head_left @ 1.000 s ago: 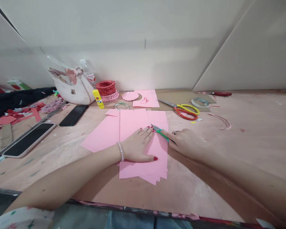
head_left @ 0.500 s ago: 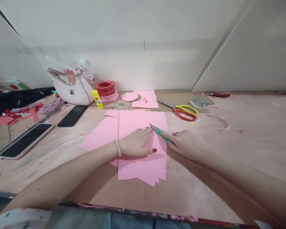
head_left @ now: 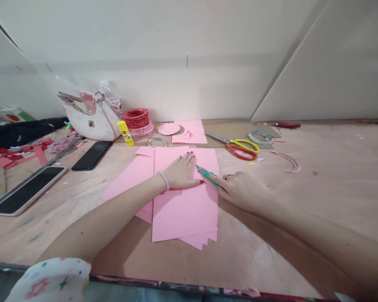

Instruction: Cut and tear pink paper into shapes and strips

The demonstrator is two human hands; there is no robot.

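Observation:
Several sheets of pink paper (head_left: pixel 182 214) overlap on the table in front of me. My left hand (head_left: pixel 180 171) lies flat on the top sheet, fingers stretched away from me and thumb out to the right. A green utility knife (head_left: pixel 210 176) is gripped in my right hand (head_left: pixel 236 188), its index finger laid along the handle. The blade points to the upper left, low over the paper and close to the left hand's fingers. Whether its tip touches the sheet, I cannot tell.
Scissors (head_left: pixel 239 147) with yellow and red handles lie beyond the paper. At the back left are a glue stick (head_left: pixel 125 133), red and pink rings (head_left: pixel 136 119) and a white handbag (head_left: pixel 93 119). Two phones (head_left: pixel 93 155) rest on the left. A red-handled tool (head_left: pixel 288 125) lies back right.
My left hand has slid forward on the paper, its fingers now turned further away from me. The knife stays in my right hand in nearly the same place. The view has shifted slightly.

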